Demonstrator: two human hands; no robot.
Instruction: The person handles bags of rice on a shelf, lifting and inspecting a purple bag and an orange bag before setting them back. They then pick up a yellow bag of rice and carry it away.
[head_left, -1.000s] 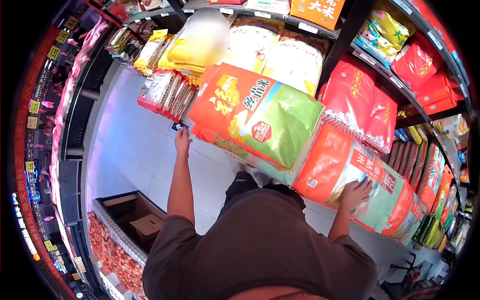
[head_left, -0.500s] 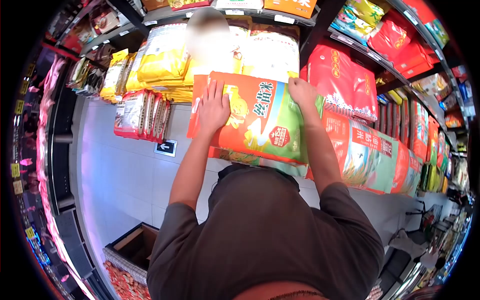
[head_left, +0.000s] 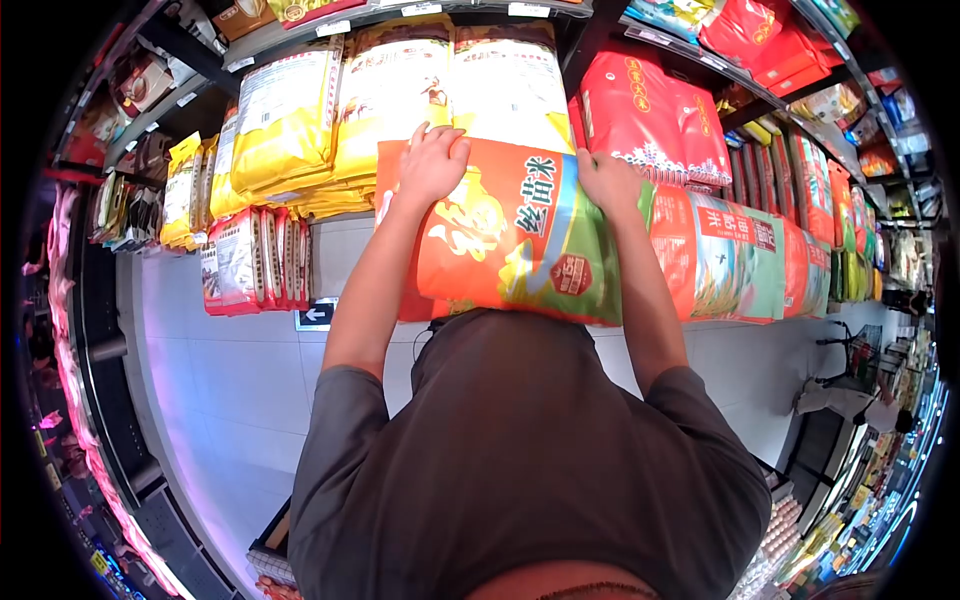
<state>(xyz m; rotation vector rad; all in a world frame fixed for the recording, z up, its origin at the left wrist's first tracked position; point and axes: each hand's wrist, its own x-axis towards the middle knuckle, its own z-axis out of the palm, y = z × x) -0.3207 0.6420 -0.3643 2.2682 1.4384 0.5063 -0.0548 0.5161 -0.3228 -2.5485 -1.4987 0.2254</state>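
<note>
A large orange and green rice bag (head_left: pixel 500 235) lies across the front of me, close to my body. My left hand (head_left: pixel 433 165) is at its upper left edge, with the fingers partly spread and reaching past that edge. At the upper right corner, my right hand (head_left: pixel 607 182) has its fingers curled around the bag's edge. Part of another orange bag shows under the lower left side. Just beyond the bag are stacked yellow and white bags (head_left: pixel 395 100).
Red bags (head_left: pixel 655 120) are stacked behind on the right, above more orange and green bags (head_left: pixel 725 255). Smaller red and white packs (head_left: pixel 255 262) hang over the tiled floor (head_left: pixel 220 375) at left. A person (head_left: pixel 850 403) and a cart (head_left: pixel 862 352) are far right.
My view has turned and shifted, so the shelves sit further left. My left hand has moved up to the bag's far edge. The bag's surface is bent differently, and my right hand still grips its corner.
</note>
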